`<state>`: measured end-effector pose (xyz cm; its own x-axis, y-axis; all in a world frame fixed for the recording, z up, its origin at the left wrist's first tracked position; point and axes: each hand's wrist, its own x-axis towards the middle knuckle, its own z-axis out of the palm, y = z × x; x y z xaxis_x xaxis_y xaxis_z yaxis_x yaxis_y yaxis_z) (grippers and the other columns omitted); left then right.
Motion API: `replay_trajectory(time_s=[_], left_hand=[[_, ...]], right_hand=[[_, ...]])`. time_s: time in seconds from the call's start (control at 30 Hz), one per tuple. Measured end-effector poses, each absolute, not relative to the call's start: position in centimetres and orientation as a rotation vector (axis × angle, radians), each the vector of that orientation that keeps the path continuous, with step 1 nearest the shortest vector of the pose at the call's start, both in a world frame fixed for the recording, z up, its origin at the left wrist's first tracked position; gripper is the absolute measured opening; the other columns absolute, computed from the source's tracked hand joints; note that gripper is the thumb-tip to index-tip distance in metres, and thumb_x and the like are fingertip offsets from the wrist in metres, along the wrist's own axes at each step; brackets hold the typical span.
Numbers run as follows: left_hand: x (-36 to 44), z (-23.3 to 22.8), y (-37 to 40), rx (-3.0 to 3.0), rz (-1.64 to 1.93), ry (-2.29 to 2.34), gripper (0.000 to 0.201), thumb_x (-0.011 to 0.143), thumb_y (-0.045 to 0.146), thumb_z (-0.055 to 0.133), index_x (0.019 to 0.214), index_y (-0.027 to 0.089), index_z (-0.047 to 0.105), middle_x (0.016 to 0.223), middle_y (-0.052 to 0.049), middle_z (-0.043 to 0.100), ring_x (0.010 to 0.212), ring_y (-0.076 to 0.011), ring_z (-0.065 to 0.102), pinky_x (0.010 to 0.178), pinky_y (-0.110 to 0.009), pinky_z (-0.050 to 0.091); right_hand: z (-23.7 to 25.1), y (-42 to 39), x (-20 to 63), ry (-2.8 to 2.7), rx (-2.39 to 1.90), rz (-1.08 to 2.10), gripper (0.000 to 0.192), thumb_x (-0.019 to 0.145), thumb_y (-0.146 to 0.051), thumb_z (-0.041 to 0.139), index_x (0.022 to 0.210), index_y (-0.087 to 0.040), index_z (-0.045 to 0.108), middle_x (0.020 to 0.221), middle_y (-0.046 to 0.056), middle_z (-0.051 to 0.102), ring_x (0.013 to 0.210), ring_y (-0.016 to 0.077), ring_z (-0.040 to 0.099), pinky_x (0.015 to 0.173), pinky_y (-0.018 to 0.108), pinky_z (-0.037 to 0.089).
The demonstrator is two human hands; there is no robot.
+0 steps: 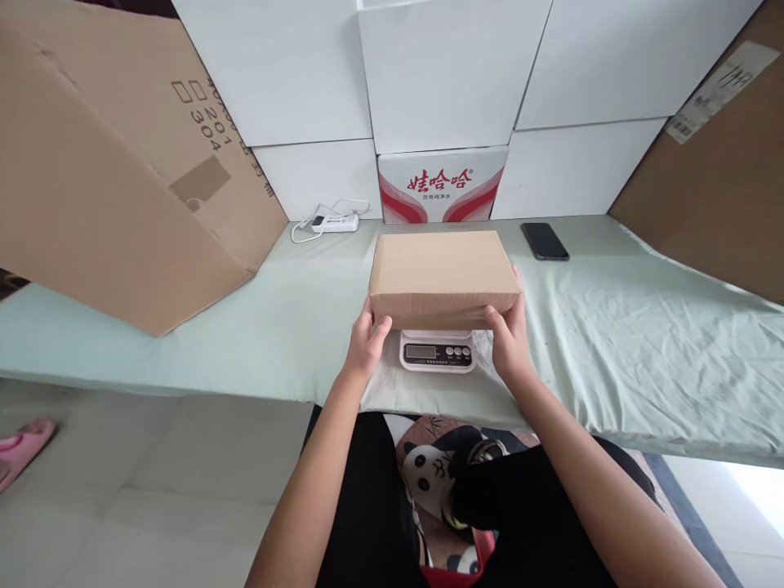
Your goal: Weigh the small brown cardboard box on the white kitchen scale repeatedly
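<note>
A closed brown cardboard box (444,265) is held between my two hands, over a small white kitchen scale (437,353). My left hand (366,339) grips the box's front left corner, thumb on the front face. At the front right corner, my right hand (510,335) does the same, its thumb pressed on the front face. The box hides most of the scale; only the front strip with its display and several buttons shows. Whether the box touches the scale I cannot tell.
On the pale green cloth (275,343), a black phone (545,242) lies to the right and a white power strip (335,223) with a cable at the back left. White boxes (441,73) form a wall behind. Large cardboard pieces (153,180) stand at both sides.
</note>
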<state>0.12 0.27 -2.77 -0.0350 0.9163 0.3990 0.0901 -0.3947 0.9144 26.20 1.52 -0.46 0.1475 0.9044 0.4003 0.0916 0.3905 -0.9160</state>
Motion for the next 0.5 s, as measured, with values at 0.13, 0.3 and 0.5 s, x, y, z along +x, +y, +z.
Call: replay_trajectory(time_s=[0.13, 0.3, 0.5], left_hand=[[0.07, -2.96, 0.35, 1.545, 1.497, 1.106, 0.066, 0.104, 0.067, 0.060, 0.153, 0.023, 0.060, 0.153, -0.017, 0.071, 0.146, -0.0352, 0.066, 0.122, -0.050, 0.054], [0.05, -2.99, 0.43, 1.532, 1.517, 1.082, 0.069, 0.103, 0.067, 0.063, 0.155, 0.023, 0.059, 0.152, -0.018, 0.072, 0.150, -0.0365, 0.063, 0.125, -0.053, 0.052], [0.19, -2.88, 0.43, 1.529, 1.514, 1.097, 0.068, 0.102, 0.069, 0.062, 0.153, 0.023, 0.060, 0.151, -0.017, 0.072, 0.143, -0.0354, 0.067, 0.123, -0.052, 0.052]], right_hand=[[-0.36, 1.38, 26.09, -1.278, -1.011, 0.775, 0.105, 0.088, -0.077, 0.073, 0.175, -0.033, 0.035, 0.187, 0.007, 0.037, 0.178, 0.0384, 0.025, 0.144, 0.064, 0.031], [-0.39, 1.60, 26.30, -1.304, -1.028, 0.756, 0.101, 0.092, -0.075, 0.070, 0.176, -0.034, 0.032, 0.187, 0.007, 0.035, 0.176, 0.0373, 0.031, 0.143, 0.063, 0.031], [-1.12, 1.82, 26.76, -1.367, -1.034, 0.734, 0.099, 0.097, -0.071, 0.065, 0.179, -0.036, 0.022, 0.185, 0.010, 0.038, 0.172, 0.0371, 0.037, 0.141, 0.066, 0.033]])
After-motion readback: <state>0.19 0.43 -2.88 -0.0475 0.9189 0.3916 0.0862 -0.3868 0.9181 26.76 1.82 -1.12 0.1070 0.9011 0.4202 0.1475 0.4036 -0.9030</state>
